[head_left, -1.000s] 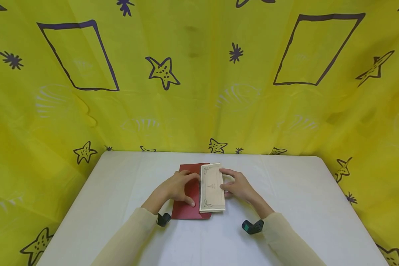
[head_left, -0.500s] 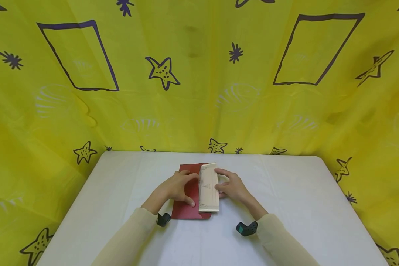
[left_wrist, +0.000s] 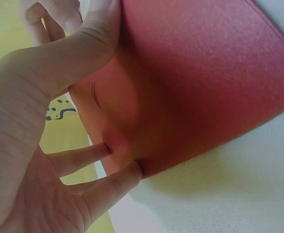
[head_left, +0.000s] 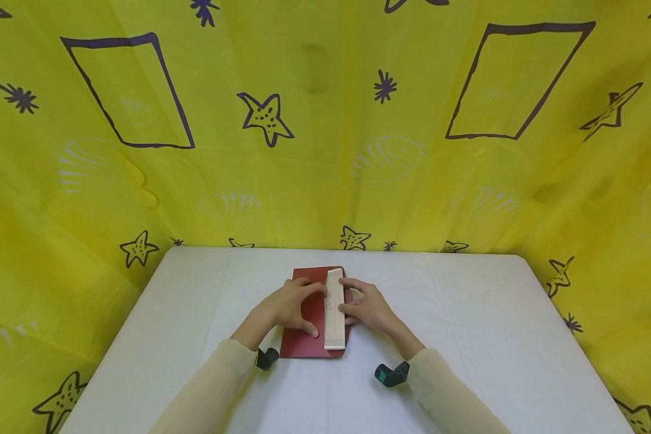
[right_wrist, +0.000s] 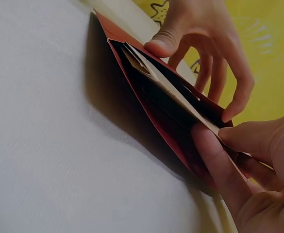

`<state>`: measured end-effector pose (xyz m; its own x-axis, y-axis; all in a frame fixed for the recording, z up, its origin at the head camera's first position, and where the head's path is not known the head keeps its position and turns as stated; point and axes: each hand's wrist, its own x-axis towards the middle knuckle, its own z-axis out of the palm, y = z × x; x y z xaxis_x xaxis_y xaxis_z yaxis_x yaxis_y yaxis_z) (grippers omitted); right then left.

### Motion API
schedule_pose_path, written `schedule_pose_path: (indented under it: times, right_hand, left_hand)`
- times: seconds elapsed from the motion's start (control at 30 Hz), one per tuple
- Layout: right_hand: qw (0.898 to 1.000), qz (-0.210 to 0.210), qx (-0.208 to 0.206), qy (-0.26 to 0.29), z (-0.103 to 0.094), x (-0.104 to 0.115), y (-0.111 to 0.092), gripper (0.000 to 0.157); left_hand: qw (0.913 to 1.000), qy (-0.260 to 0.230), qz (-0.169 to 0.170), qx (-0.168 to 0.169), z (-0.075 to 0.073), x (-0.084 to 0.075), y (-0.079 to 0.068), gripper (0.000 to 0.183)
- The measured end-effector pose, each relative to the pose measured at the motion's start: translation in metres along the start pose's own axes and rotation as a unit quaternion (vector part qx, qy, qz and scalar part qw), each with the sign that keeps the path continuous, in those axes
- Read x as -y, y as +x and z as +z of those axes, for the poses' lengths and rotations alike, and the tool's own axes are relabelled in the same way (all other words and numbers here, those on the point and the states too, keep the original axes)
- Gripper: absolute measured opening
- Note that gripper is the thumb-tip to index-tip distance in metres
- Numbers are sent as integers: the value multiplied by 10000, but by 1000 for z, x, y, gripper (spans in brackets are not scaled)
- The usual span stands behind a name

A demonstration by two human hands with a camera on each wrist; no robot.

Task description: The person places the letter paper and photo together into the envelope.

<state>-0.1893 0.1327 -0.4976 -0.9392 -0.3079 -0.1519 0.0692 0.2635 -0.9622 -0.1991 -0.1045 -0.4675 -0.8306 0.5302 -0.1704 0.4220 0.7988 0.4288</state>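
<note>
White surface (head_left: 466, 337) carries a flat dark red paper envelope (head_left: 309, 337); the folded cream paper card (head_left: 334, 307) seems mostly inside, a strip remaining. Left hand (head_left: 287, 307) presses the envelope with spread fingers (head_left: 310, 329); right hand (head_left: 370, 308) pinches the card.

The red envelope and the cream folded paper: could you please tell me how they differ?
The red paper envelope is plain and wide; the cream folded paper shows as a narrow strip. The envelope lies flat under the left hand; the paper sits partly inside it, pushed by the right hand. Both are flat paper.

Staged recording booth: yellow patterned backdrop (head_left: 314, 150), white table (head_left: 466, 325)
</note>
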Motion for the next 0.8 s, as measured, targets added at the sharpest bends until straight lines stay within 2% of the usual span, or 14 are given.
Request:
schedule_pose_path:
  times: [0.23, 0.8]
  right_hand:
    - [9998, 91, 11, -165, 5, -1, 5, 65]
    - [9996, -93, 243, -59, 14, -3, 11, 70]
  left_hand:
    - [10000, 54, 59, -55, 0, 1, 0, 83]
    - [9999, -95, 53, -54, -2, 0, -1, 78]
